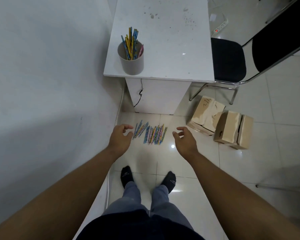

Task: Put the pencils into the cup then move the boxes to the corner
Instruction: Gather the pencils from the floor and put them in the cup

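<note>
Fingers: spread and loosely curled on both the left hand and the right hand; nothing is gripped.

Pencils: laid in a loose row on the floor tiles, between the two hands, in front of the desk.

Step judged in hand: gathering. The row is best swept together from both ends, then clamped as one bundle with the tips aligned, so none rolls away.

Boxes: two of cardboard, on the floor to the right of the desk's base, touching; not yet moved.

Cup: upright on the desk's near left corner, some pencils already stood inside; the bundle should be lowered in vertically.
</note>
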Demonstrator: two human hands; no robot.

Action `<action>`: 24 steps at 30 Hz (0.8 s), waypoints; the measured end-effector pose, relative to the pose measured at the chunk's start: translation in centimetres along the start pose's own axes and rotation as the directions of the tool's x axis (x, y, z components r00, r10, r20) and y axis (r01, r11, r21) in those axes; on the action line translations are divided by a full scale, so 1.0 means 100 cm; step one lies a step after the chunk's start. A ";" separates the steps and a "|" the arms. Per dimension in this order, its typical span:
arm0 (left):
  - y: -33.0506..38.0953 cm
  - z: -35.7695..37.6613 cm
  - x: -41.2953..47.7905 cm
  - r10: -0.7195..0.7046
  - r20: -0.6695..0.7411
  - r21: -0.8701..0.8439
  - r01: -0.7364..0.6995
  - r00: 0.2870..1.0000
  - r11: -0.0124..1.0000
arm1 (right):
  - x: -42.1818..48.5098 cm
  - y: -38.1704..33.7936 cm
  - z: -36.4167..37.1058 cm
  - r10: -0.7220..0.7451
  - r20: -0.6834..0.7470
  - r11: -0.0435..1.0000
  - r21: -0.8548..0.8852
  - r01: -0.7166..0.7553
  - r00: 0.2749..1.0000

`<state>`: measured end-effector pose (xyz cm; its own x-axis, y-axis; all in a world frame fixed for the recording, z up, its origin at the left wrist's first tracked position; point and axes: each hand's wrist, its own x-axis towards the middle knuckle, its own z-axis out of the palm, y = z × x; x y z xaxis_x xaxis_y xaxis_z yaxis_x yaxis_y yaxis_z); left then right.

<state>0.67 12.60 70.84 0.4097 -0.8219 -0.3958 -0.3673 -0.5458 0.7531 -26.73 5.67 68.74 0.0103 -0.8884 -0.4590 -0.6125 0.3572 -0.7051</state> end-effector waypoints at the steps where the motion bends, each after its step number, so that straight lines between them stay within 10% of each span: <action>1: -0.006 0.000 0.004 -0.008 -0.001 -0.003 0.008 1.000 1.000 | 0.002 0.002 0.006 0.020 -0.010 0.999 0.026 -0.020 1.000; 24: -0.180 0.114 0.103 -0.199 0.017 -0.038 0.200 0.980 0.979 | 0.112 0.134 0.142 0.151 -0.062 0.974 0.177 -0.138 0.987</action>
<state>1.96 12.16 47.19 0.4605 -0.6992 -0.5469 -0.2463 -0.6926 0.6780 -23.62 4.62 46.48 -0.1313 -0.8402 -0.5262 -0.4587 0.5221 -0.7191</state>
